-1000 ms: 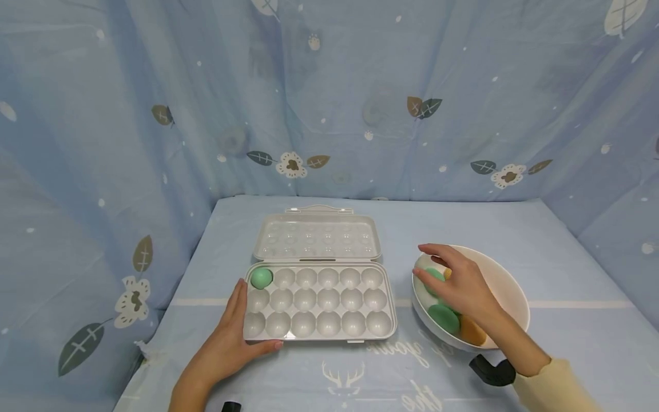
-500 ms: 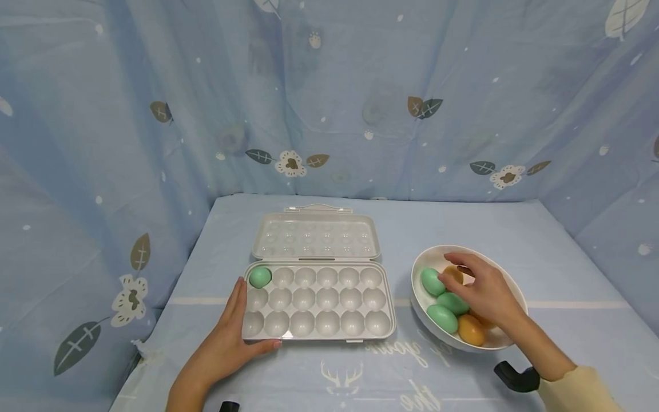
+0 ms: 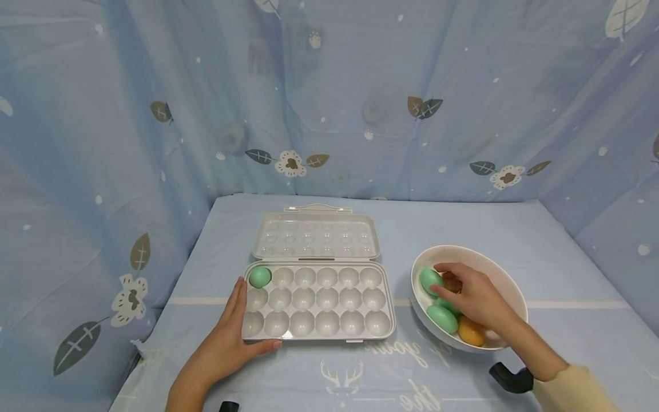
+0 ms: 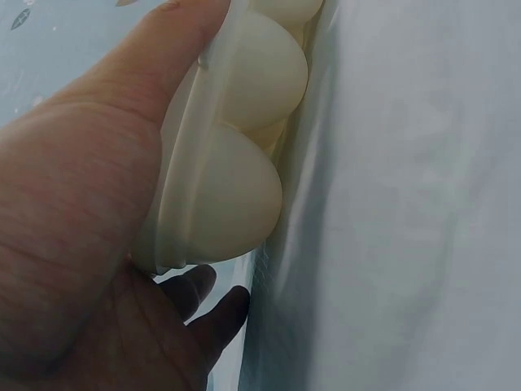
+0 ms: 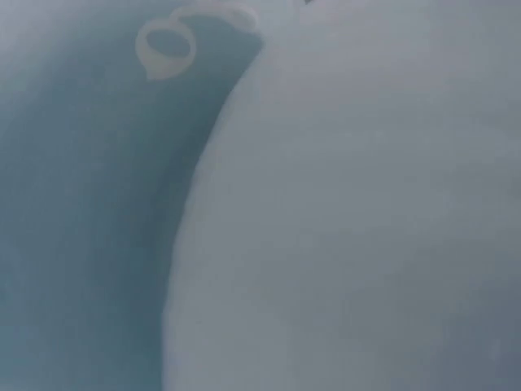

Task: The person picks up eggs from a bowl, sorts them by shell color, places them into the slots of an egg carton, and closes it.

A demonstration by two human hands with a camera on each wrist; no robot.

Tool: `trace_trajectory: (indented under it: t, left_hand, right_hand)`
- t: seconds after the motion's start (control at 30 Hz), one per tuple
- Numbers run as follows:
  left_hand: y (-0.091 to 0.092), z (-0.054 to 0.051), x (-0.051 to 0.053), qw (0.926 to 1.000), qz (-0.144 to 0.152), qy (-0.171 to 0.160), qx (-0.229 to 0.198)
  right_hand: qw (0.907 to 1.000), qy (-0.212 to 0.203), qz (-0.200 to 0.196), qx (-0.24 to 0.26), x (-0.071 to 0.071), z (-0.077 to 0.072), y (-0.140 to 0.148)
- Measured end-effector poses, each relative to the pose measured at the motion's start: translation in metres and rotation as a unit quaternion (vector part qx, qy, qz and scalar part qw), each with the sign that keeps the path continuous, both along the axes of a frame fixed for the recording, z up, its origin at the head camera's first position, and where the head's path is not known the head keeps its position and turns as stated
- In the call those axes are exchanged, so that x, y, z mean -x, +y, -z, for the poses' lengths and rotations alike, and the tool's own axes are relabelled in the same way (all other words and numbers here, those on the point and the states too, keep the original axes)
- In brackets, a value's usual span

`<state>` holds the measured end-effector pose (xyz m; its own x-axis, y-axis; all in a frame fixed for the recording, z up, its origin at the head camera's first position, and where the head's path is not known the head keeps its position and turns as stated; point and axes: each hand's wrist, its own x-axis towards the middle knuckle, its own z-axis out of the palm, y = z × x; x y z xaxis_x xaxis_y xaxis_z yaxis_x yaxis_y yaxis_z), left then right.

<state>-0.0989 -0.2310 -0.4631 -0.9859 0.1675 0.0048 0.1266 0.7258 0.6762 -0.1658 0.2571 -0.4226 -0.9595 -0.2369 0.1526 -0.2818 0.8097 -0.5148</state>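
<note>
An egg tray [image 3: 329,339] with its clear lid [image 3: 318,236] folded back lies on the table. One green egg [image 3: 259,277] sits in its back-left hollow. My left hand [image 3: 226,343] rests on the tray's front-left corner, fingers straight along the side and thumb along the front edge. In the left wrist view the thumb lies by the rounded hollows. Inside the white bowl [image 3: 507,286], my right hand [image 3: 479,294] has thumb and forefinger on either side of a green egg's [image 3: 428,278] right end; whether they grip it is unclear. An orange egg [image 3: 452,281] is partly hidden beneath that hand.
Also in the bowl are another green egg [image 3: 441,319], one more green egg partly covered by the hand, and an orange egg [image 3: 471,332]. A printed blue cloth [image 3: 391,372] covers the table. Patterned curtains [image 3: 360,114] hang behind and at the sides.
My right hand first drew back to the right inside the bowl, then came left and lower over the eggs. The left hand and tray stay in place.
</note>
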Motion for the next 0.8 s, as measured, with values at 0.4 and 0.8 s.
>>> trace_trajectory:
  t: [0.4, 0.8]
  left_hand:
    - [0.0, 0.001, -0.001, 1.0, -0.004, -0.008, 0.0]
    - [0.0, 0.004, -0.001, 0.9999, -0.007, -0.008, 0.003]
  right_hand:
    - [0.9989, -0.023, -0.036, -0.021, -0.003, 0.002, -0.021]
    - [0.9979, -0.007, -0.05, -0.041, -0.005, 0.0, -0.03]
